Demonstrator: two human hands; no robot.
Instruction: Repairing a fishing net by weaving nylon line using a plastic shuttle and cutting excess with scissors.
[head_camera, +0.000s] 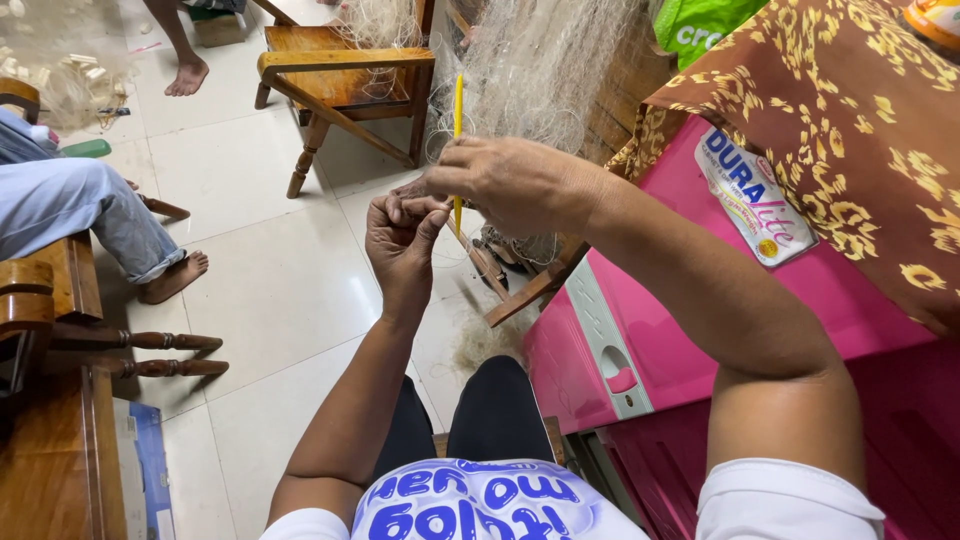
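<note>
Yellow plastic netting needle (458, 130) pinched in the closed right hand (500, 180), long axis upright, upper tip rising above the knuckles, lower tip showing just below them. Directly below that needle, left hand (402, 235) closed too, fingertips pressed together on fine strands of the pale fishing net (540, 60), lower tip of the needle touching or nearly touching those fingertips; which of the two, not to be told. Net draped above and behind the needle, hung over the wooden chair (340, 75), thin lines running down from it to both hands. Right hand the one carrying the needle; left hand nearer the body, just under it. To the right of the needle, pink plastic cabinet (640, 330) under a brown flowered cloth (830, 120). Far left of the needle, another person's leg in light trousers (80, 210), bare foot on the white tiled floor (270, 300).
</note>
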